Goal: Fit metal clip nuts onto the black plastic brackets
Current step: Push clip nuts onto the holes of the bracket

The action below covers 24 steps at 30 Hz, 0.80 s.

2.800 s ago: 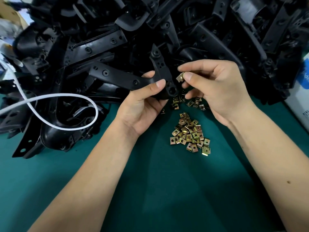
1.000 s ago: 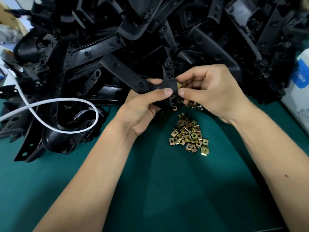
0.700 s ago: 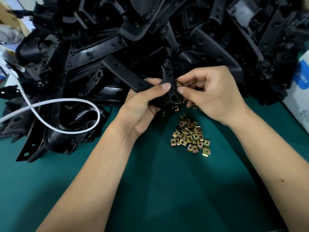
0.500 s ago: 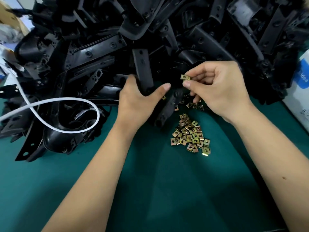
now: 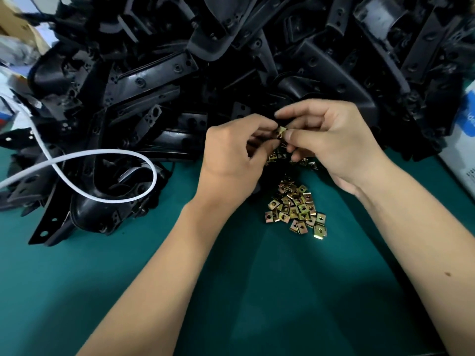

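Plainly, most of the work is left: a loose heap of brass-coloured square metal clip nuts [image 5: 295, 209] lies on the green mat [image 5: 77, 291] at about five o'clock from the hands, and the big pile of black plastic brackets [image 5: 231, 60] fills twelve o'clock. The right hand [image 5: 331, 142] pinches one small brass clip nut [image 5: 280, 131] between thumb and forefinger; the left hand [image 5: 231, 155] curls beside it, fingertips touching the same nut. Whether a bracket sits under the left palm is hidden, and motion blur smears the fingers.

White box [image 5: 460, 140] bears only cut-off blue lettering.
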Motion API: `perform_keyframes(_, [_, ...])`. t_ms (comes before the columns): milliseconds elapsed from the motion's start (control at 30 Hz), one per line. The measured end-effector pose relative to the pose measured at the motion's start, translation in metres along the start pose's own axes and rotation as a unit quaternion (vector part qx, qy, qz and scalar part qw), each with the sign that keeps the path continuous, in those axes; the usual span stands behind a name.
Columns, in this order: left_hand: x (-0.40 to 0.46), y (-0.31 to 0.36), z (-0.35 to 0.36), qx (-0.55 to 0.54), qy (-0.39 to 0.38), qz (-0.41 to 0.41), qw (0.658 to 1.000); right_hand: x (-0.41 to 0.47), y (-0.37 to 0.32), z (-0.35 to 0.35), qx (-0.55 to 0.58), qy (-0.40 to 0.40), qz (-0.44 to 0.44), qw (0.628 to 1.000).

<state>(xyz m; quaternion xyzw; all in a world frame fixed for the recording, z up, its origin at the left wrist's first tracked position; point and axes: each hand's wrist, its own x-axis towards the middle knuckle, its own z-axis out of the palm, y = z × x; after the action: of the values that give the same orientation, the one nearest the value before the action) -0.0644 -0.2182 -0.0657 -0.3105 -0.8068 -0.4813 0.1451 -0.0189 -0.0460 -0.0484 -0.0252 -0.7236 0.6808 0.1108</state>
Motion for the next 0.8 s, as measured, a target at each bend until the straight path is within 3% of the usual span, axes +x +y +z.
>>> perform_keyframes(233, [-0.002,0.003,0.0,-0.036,-0.028,-0.052,0.998,0.0,0.003,0.003,-0.037,0.022,0.027,0.999])
perform_keyframes(467, [0.004,-0.003,-0.008,-0.05,-0.009,-0.1,0.994,-0.001,0.0,0.003,-0.039,0.017,0.03,0.999])
perform_keyframes(633, [0.004,-0.004,-0.014,0.034,-0.009,-0.052,0.998,-0.001,-0.001,0.0,-0.031,0.02,0.025,0.999])
perform_keyframes(700, [0.004,-0.003,-0.015,0.107,0.059,-0.043,0.992,-0.001,0.0,-0.001,-0.038,0.018,0.024,0.999])
perform_keyframes(767, [0.004,-0.005,-0.018,0.186,0.122,-0.106,0.969,-0.001,0.001,0.0,-0.034,0.019,0.025,0.999])
perform_keyframes(800, [0.003,-0.006,-0.02,0.22,0.11,-0.153,0.957,-0.001,0.001,0.0,-0.031,0.021,0.026,0.999])
